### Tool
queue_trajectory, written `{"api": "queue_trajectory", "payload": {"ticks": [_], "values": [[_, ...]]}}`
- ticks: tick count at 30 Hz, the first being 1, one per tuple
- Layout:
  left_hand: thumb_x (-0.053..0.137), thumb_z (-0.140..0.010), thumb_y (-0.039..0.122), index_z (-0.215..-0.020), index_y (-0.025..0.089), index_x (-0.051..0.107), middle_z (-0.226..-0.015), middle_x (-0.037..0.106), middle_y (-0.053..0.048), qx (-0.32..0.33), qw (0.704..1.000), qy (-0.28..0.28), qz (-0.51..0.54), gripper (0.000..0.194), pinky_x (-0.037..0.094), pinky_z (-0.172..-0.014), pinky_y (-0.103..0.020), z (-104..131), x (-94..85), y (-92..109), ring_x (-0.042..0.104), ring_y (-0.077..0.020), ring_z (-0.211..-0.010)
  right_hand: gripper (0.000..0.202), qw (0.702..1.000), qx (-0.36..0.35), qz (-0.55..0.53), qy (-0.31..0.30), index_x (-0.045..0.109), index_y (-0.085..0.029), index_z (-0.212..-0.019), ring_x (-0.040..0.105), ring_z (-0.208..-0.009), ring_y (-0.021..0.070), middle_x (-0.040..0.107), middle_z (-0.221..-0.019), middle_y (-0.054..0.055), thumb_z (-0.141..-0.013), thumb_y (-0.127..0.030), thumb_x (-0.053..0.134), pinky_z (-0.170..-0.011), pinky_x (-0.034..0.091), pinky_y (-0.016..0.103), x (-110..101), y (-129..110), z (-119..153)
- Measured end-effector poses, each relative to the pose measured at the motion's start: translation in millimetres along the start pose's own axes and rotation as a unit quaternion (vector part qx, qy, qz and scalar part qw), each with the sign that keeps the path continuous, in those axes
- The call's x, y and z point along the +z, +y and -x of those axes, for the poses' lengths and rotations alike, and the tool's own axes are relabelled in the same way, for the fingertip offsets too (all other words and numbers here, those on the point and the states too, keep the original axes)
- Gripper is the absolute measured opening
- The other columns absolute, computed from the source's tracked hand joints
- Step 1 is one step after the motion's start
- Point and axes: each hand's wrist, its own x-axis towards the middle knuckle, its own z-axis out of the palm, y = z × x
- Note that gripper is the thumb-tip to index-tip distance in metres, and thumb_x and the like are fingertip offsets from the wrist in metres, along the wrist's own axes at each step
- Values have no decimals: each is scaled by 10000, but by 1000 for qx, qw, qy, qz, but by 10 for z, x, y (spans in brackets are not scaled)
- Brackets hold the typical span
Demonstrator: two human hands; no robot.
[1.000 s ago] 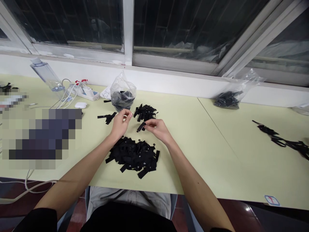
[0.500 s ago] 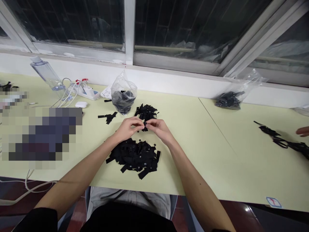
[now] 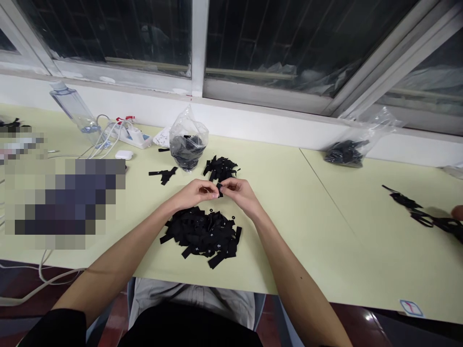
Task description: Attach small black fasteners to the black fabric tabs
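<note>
Between my two hands is a small black fabric strip (image 3: pixel 220 189), pinched at the fingertips. My left hand (image 3: pixel 198 193) is closed on its left side, and my right hand (image 3: pixel 239 193) grips it from the right. Just below them lies a large heap of black fabric strips (image 3: pixel 202 233), some with small white marks. Beyond my fingers sits a smaller pile of black strips (image 3: pixel 221 167). Small black rings (image 3: pixel 233 218) lie at the big heap's upper edge. Fine detail of the held strip is hidden by my fingers.
Behind the piles stands a clear plastic bag (image 3: pixel 188 147) of black pieces, with loose strips (image 3: pixel 163 174) beside it. A bottle (image 3: pixel 77 113), power strip (image 3: pixel 135 139) and white case (image 3: pixel 124 154) are at left. Another bag (image 3: pixel 345 152) and another person's hand (image 3: pixel 457 212) are at right.
The view has shifted slightly. My hands stay together on the strip, which now shows a little more between my fingertips. The other person's hand at right has moved slightly out of view.
</note>
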Motion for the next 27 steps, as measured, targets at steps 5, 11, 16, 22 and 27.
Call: {"api": "queue_trajectory", "payload": {"ticks": [5, 11, 16, 22, 27], "values": [[736, -802, 364, -896, 167, 748, -917, 710, -71, -19, 996, 59, 60, 219, 470, -855, -332, -9, -60, -40, 633, -198, -890, 193, 1000, 6, 3, -2, 717, -187, -862, 580, -758, 160, 672, -819, 23, -783, -364, 725, -714, 446, 302, -6, 18, -7], [803, -741, 322, -859, 161, 758, -859, 698, -60, -40, 969, 144, 198, 204, 439, -892, -341, -25, -118, -77, 616, -174, -862, 172, 1000, 1, 2, -26, 714, -190, -851, 570, -750, 160, 658, -788, 19, -797, -353, 713, -709, 433, 306, 11, -7, -3], [825, -719, 284, -855, 156, 763, -838, 677, -54, -60, 943, 168, 281, 196, 430, -888, -335, -32, -79, -80, 598, -152, -846, 143, 999, 0, 8, -49, 707, -186, -851, 558, -756, 155, 648, -799, 17, -816, -322, 679, -717, 416, 306, 19, -48, 9], [823, -718, 277, -859, 149, 756, -865, 675, -64, -63, 944, 157, 283, 202, 428, -911, -350, -26, -71, -59, 601, -165, -876, 110, 999, 2, 5, -52, 701, -184, -848, 554, -760, 151, 640, -794, 9, -801, -277, 663, -724, 411, 302, 17, -19, 6], [792, -756, 327, -882, 161, 727, -883, 670, -58, -55, 951, 169, 254, 219, 447, -873, -325, -39, -104, -104, 607, -162, -879, 126, 999, 8, 4, -39, 703, -187, -846, 567, -768, 161, 654, -804, 16, -781, -291, 675, -734, 427, 314, 20, 2, 1]]}}
